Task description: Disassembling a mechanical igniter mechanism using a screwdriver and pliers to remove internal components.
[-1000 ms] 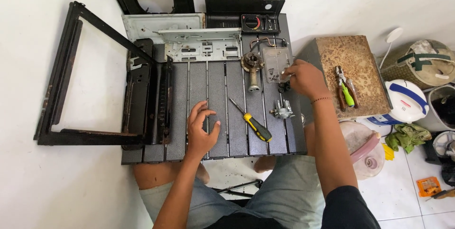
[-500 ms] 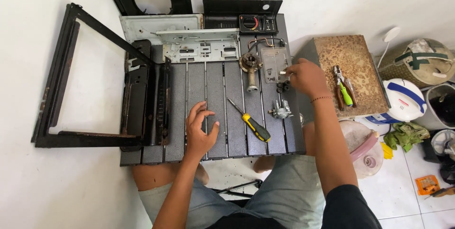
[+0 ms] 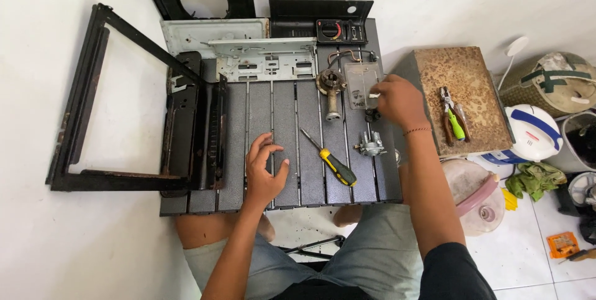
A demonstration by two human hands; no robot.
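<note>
Small white part (image 3: 374,96) sits pinched in the right hand (image 3: 400,101), over the grey metal plate (image 3: 360,83) at the ribbed panel's (image 3: 285,151) far right. Left hand (image 3: 264,166) lies open, fingers spread on that panel, left of the yellow-handled screwdriver (image 3: 329,158).

Right hand (image 3: 397,98) pinching small white part (image 3: 374,96), left hand (image 3: 264,170) flat on ribbed panel (image 3: 285,114)

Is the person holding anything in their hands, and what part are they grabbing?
The right hand pinches something small and white at the fingertips; what it is cannot be told. The left hand holds nothing and rests flat on the dark ribbed table.
</note>
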